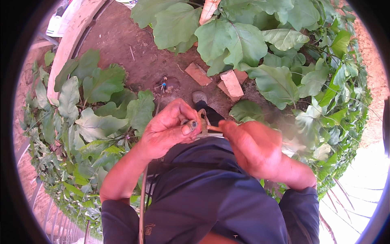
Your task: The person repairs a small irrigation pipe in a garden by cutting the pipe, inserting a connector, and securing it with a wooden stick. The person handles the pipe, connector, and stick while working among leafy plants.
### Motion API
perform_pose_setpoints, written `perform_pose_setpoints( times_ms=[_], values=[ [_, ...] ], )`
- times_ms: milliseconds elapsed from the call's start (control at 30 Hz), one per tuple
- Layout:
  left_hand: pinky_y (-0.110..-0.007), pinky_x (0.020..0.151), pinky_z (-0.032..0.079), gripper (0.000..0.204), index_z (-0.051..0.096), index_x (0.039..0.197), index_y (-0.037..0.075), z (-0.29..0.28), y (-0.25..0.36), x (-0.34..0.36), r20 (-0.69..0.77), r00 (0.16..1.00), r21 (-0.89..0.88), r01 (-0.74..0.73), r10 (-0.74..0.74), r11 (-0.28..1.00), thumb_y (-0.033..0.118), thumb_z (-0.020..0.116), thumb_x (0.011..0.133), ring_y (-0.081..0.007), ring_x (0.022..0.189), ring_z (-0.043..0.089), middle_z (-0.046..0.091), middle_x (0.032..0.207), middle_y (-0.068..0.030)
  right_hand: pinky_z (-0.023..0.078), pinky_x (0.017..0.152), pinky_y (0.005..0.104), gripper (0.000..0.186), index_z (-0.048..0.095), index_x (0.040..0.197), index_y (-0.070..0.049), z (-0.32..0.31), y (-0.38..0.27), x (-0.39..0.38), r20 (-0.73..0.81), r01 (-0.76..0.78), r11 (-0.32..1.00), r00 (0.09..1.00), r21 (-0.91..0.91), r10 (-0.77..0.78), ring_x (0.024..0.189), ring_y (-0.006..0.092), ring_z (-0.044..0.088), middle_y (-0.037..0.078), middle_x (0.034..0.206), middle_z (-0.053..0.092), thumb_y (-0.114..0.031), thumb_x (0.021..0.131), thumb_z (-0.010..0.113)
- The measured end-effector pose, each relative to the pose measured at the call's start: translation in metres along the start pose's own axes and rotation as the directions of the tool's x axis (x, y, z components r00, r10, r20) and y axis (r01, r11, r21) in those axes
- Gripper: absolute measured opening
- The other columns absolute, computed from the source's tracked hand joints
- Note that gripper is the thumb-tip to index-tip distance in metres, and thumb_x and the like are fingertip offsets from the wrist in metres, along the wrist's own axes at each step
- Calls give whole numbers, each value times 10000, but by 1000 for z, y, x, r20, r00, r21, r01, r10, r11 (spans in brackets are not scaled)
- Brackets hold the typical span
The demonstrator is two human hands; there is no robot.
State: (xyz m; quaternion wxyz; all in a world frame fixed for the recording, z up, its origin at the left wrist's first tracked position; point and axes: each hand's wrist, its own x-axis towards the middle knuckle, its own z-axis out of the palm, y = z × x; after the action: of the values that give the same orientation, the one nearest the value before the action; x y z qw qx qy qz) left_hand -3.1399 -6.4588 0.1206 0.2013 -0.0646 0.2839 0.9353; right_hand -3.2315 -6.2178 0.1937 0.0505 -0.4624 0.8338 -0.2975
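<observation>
In front of my dark trousers, both hands meet near the middle of the view. My left hand [170, 126] is closed, its thumb and fingers pinching a small rod-like piece with a dark grey end [193, 123]. My right hand [258, 146] is also closed, with the back of the hand turned up. From its fingertips a short orange-brown stick-like piece [214, 128] points toward my left hand. A thin tan loop or strip [204, 122] shows between the two hands. What these small pieces are, and whether they join, I cannot make out.
Large-leaved green plants [227, 40] grow ahead and to the right, with more leafy plants [97, 122] at left. Red bricks [232, 83] lie on brown soil [118, 44]. A thin pipe with a blue fitting [164, 84] runs along the ground. My shoe [199, 96] shows ahead.
</observation>
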Motion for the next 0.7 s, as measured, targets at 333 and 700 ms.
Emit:
perform_pose_setpoints(
  times_ms=[333,700],
  values=[
    [-278,702,422,189,557,1226,34,3,-8,2,54,996,-59,-67,70,996,93,634,1064,-137,883,538,626,1083,-123,437,426,316,400,762,1138,-66,-1,-9,2,6,45,999,999,-21,-44,522,151,532,8,689,492,-97,740,741],
    [-272,704,465,201,548,1194,26,14,-2,-5,12,996,342,-88,89,935,177,622,1084,-126,830,547,613,999,-108,393,395,314,410,758,1165,-67,4,-22,-1,-13,6,996,1000,-91,-8,506,140,495,6,689,447,-62,756,734]
  ],
)
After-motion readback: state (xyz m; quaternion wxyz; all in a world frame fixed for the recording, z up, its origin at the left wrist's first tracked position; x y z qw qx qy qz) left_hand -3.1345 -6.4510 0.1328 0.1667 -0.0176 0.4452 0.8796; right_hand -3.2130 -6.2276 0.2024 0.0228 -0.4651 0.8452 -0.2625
